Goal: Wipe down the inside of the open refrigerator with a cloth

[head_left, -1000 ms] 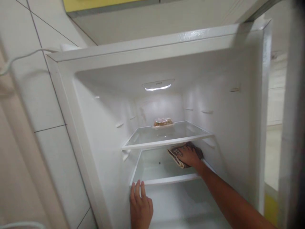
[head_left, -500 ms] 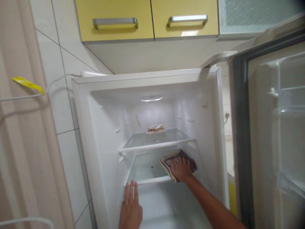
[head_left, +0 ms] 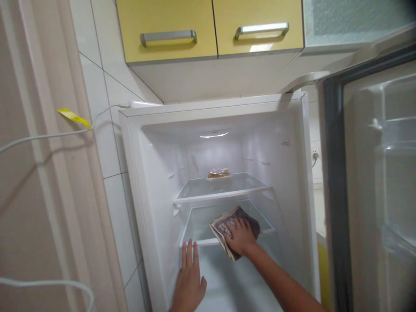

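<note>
In the head view, my right hand (head_left: 242,237) lies over a folded, dark-patterned cloth (head_left: 221,229) with pale edges and holds it. The cloth is on the front part of the lower glass shelf (head_left: 199,219) in an open fridge (head_left: 214,107), and one corner hangs past the shelf's front edge. My left hand (head_left: 189,277) is open, its fingers stretched upward. Its fingertips are at the left end of that shelf's white front edge; whether they press on it I cannot tell.
On the upper shelf (head_left: 208,189) a small wrapped packet (head_left: 218,173) sits at the back. To the right stands the open fridge door (head_left: 364,173). Yellow cabinets (head_left: 169,21) hang above. A white cable (head_left: 45,135) with a yellow tag (head_left: 74,118) runs at the left.
My right hand has slid the cloth leftward and toward me, baring the shelf's right front corner. My left hand stays by the shelf edge, its thumb now further out. The view has shifted slightly left.
</note>
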The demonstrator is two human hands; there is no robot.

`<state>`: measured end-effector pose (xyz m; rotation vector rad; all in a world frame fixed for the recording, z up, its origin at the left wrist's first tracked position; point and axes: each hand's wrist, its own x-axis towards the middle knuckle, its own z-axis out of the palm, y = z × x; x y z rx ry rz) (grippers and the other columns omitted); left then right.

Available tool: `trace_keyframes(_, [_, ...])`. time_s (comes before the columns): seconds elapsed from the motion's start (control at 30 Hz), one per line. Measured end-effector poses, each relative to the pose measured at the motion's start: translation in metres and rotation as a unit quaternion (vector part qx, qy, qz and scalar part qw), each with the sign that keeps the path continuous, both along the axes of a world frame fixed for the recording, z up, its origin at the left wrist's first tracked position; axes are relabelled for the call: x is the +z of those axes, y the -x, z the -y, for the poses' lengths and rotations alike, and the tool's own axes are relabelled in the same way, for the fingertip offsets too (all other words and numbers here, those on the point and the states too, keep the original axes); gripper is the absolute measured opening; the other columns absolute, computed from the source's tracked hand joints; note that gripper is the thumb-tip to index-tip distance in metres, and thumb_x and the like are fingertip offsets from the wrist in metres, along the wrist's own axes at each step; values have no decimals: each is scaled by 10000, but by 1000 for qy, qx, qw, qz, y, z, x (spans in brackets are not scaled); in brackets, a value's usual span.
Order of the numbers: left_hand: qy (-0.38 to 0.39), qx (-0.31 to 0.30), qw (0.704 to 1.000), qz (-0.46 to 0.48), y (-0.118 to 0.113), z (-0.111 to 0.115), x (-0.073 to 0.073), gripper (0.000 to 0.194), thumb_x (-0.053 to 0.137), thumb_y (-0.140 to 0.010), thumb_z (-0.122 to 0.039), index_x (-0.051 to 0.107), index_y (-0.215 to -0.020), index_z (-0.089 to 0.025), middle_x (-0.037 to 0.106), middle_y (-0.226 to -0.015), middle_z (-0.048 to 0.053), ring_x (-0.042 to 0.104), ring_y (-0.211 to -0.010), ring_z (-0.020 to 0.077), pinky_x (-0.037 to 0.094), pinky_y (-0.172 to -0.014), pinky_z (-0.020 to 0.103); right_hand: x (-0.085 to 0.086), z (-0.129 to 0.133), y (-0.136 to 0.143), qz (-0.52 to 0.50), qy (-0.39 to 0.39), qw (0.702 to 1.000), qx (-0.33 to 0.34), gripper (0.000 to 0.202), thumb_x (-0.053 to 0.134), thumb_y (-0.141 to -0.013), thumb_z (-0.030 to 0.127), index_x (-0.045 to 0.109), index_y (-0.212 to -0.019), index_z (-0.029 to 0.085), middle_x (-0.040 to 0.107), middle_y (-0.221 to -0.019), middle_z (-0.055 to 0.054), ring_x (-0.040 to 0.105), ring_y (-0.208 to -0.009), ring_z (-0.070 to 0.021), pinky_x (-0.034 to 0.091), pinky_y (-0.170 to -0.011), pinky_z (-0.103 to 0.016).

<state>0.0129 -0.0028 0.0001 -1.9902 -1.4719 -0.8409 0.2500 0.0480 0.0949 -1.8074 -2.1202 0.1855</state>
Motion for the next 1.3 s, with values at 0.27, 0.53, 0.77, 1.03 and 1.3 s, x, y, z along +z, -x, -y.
trace_keyframes(0.27, [-37, -35, 996, 70, 16, -10, -2, 847, 456, -818, -62, 103, -1576, -204, 459, -1543, 173, 346, -1484, 332, 487, -1115, 560, 11, -9, 91, -8, 38, 992, 117, 738, 343, -863, 676, 366, -1508, 318, 211, -1674, -142, 134, -1545, -402, 44, -1207, -655])
trace_keyframes(0.53, [-40, -9, 989, 142, -2, -19, -2, 891, 461, -799, -35, 62, -1578, -200, 321, -1620, 184, 306, -1504, 335, 455, -1148, 582, 20, -44, 138, -3, 73, 989, 130, 726, 326, -860, 673, 394, -1492, 322, 210, -1673, -143, 143, -1536, -423, 49, -1190, -681])
trace_keyframes(0.77, [-42, 62, 993, 88, -6, -31, -25, 890, 470, -785, -16, 96, -1576, -179, 380, -1574, 179, 303, -1497, 350, 479, -1120, 548, 13, -107, 168, -15, 58, 997, 52, 759, 325, -856, 648, 439, -1469, 216, 243, -1647, -208, 175, -1516, -456, 63, -1171, -685])
trace_keyframes(1.03, [-84, 106, 988, 69, -11, -36, -29, 875, 451, -809, -13, 77, -1579, -192, 475, -1481, 180, 378, -1440, 359, 510, -1051, 537, 8, -158, 169, -22, 47, 998, 27, 778, 296, -873, 647, 374, -1505, 200, 252, -1637, -217, 151, -1522, -436, 42, -1175, -669])
trace_keyframes(1.3, [-86, 106, 989, 46, -11, -34, -21, 808, 500, -811, -50, 182, -1549, -133, 466, -1456, 210, 381, -1435, 365, 519, -1067, 538, 19, -147, 148, -2, 69, 997, 37, 821, 231, -862, 704, 371, -1508, 217, 316, -1626, -176, 291, -1493, -377, 207, -1171, -569])
